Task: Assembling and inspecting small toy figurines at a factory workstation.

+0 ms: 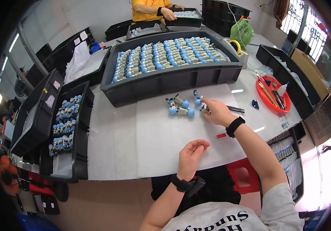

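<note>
- White surface (111,146), black crates around; big far crate (169,82) full of blue-headed figurines.
- Right hand (217,111): fingers pinched on one small figurine (204,109), grip narrow, right of centre.
- Loose figurines (181,107) lie just left of it.
- Left hand (191,154): near edge, loosely curled, holding nothing.
- Red tray (286,106) far right.

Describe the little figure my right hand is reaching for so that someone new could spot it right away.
Start at the big black crate of blue-headed figures in the middle of the white table. On the paper just in front of it lie a few loose figures; the one at the right hand's fingertips is the small figure farthest right, apart from the cluster of three.
</note>
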